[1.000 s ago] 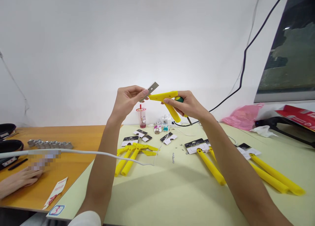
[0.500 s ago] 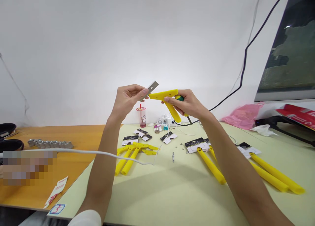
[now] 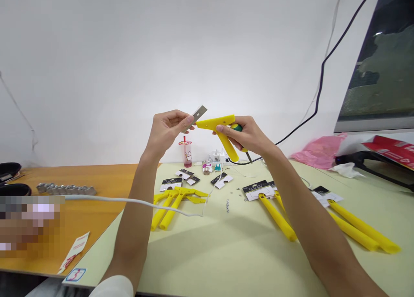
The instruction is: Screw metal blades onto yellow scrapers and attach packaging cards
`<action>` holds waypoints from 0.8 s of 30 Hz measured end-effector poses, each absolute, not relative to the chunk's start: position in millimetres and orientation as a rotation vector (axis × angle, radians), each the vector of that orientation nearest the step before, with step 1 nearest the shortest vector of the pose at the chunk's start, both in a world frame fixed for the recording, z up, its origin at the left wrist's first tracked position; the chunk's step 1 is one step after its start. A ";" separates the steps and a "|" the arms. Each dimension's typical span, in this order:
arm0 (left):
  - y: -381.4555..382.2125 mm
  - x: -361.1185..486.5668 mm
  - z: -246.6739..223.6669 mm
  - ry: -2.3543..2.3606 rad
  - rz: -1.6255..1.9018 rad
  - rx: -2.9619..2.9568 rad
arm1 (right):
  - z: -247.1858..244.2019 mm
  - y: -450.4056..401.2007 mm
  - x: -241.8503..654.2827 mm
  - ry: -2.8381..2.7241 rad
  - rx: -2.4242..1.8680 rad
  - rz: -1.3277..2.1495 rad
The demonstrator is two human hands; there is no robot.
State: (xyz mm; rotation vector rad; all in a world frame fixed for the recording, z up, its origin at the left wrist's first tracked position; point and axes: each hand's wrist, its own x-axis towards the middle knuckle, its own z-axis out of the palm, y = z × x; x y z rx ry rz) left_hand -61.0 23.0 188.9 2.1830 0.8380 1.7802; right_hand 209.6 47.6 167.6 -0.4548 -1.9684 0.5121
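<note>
Between thumb and fingers, my left hand point(image 3: 171, 131) pinches a flat metal blade point(image 3: 199, 112) that points up and to the right. My right hand point(image 3: 247, 135) grips a yellow T-shaped plastic piece point(image 3: 215, 123), whose stem slants down. The same hand also holds a screwdriver with a green and yellow handle point(image 3: 237, 127), its shaft pointing down. The left end of the yellow piece is beside my left fingertips; whether they touch, I cannot tell. Below, yellow scraper-like tools point(image 3: 173, 208) lie on the pale table point(image 3: 207, 254). A short row of small metal parts point(image 3: 227, 206) lies near the middle.
Yellow handles point(image 3: 278, 219) with black-and-white cards point(image 3: 258, 190) lie at the right. A cup point(image 3: 187, 154) and chargers point(image 3: 216, 157) stand by the wall. A white cable point(image 3: 129, 200) crosses in front of my left forearm. Metal parts point(image 3: 66, 189) sit on the orange table.
The yellow piece has tilted slightly in my right hand, and the blade has shifted a little to the left. Both hands keep their hold. The blurred patch at the far left has changed.
</note>
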 end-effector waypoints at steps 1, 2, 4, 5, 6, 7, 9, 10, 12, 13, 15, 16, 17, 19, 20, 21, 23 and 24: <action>22.9 -61.2 188.9 0.840 1.781 2.185 | 167.5 47.6 209.6 -1.965 -0.457 0.512; 22.8 -61.4 188.8 0.840 1.781 2.185 | 167.5 47.7 209.6 -1.961 -0.459 0.513; 23.0 -61.4 188.6 0.838 1.779 2.185 | 167.5 48.0 209.8 -1.959 -0.461 0.517; 23.3 -61.3 188.6 0.836 1.778 2.184 | 167.5 48.2 210.0 -1.960 -0.461 0.518; 23.7 -61.1 188.6 0.835 1.778 2.183 | 167.4 48.4 210.2 -1.961 -0.461 0.519; 24.2 -61.0 188.5 0.834 1.779 2.181 | 167.3 48.6 210.4 -1.962 -0.461 0.518; 25.0 -60.8 188.5 0.830 1.781 2.177 | 167.0 48.8 210.6 -1.963 -0.462 0.520; 25.3 -60.8 188.6 0.830 1.784 2.176 | 166.8 48.8 210.7 -1.963 -0.461 0.522; 25.5 -60.8 188.7 0.833 1.790 2.177 | 166.6 48.8 210.6 -1.963 -0.459 0.528; 25.4 -60.8 188.7 0.838 1.793 2.178 | 166.5 48.7 210.4 -1.963 -0.459 0.531; 25.0 -60.4 188.8 0.847 1.788 2.181 | 166.5 48.5 210.2 -1.965 -0.457 0.535; 24.7 -60.0 188.9 0.849 1.782 2.182 | 166.6 48.4 210.1 -1.966 -0.456 0.535; 24.3 -59.5 188.9 0.848 1.773 2.183 | 166.6 48.3 210.0 -1.968 -0.454 0.534; 23.5 -58.4 188.8 0.842 1.759 2.183 | 166.8 48.0 210.0 -1.970 -0.449 0.528; 23.2 -57.8 188.7 0.837 1.754 2.184 | 166.9 47.8 210.0 -1.971 -0.449 0.526; 22.9 -57.3 188.5 0.832 1.751 2.187 | 167.0 47.6 210.1 -1.972 -0.452 0.525; 22.4 -56.7 188.3 0.818 1.750 2.192 | 167.2 47.1 209.9 -1.980 -0.456 0.526; 22.3 -56.5 188.1 0.811 1.753 2.193 | 167.3 47.0 209.7 -1.986 -0.457 0.527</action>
